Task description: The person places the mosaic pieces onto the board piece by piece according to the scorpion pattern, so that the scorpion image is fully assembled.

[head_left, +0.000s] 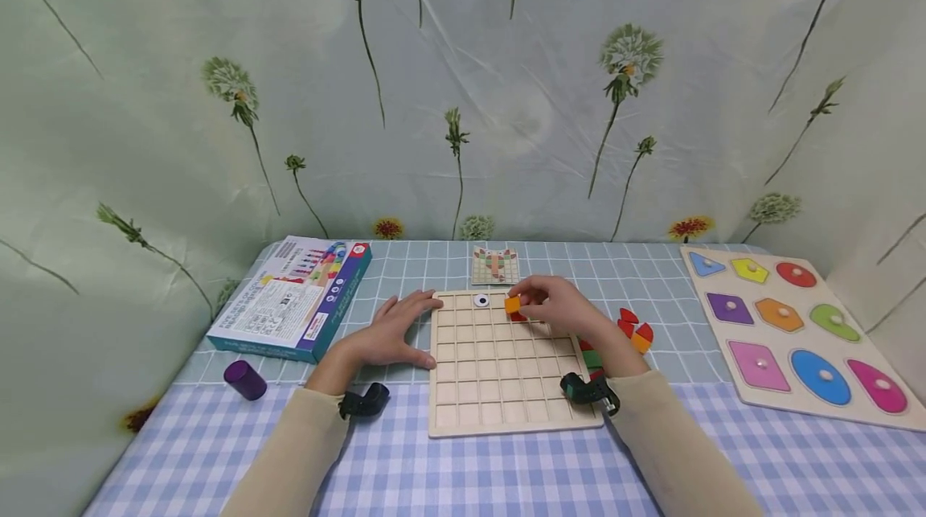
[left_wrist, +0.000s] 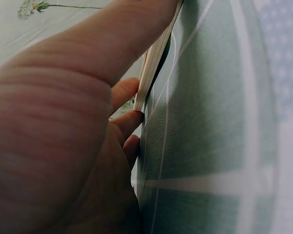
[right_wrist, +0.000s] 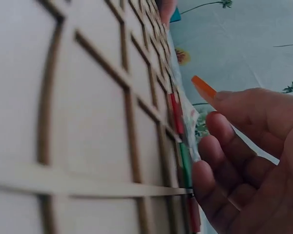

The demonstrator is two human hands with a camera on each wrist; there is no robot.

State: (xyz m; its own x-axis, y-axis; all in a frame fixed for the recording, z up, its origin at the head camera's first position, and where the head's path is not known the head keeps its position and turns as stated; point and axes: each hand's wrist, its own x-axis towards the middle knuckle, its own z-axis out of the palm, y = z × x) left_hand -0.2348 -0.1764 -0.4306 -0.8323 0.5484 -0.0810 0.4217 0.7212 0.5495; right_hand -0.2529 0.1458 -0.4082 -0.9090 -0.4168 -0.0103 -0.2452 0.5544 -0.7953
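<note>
A pale wooden grid board (head_left: 499, 372) lies in front of me. My left hand (head_left: 391, 334) steadies its left side, fingers spread, with the thumb and fingertips at the edge. Between thumb and finger of my right hand (head_left: 557, 304) is an orange square tile (head_left: 513, 305), held over the board's top rows. Just below that tile, part of a red piece (head_left: 518, 317) shows in the grid. A white tile with a black eye dot (head_left: 481, 301) sits in the top row. The right wrist view shows a red piece (right_wrist: 176, 114) and a green piece (right_wrist: 185, 161) along the grid.
Behind the board stands a small pattern card (head_left: 495, 266). Loose red and orange pieces (head_left: 637, 330) lie right of my right forearm. A boxed game (head_left: 289, 300) and a purple cylinder (head_left: 245, 380) are at left, a knobbed shape puzzle (head_left: 796, 340) at right.
</note>
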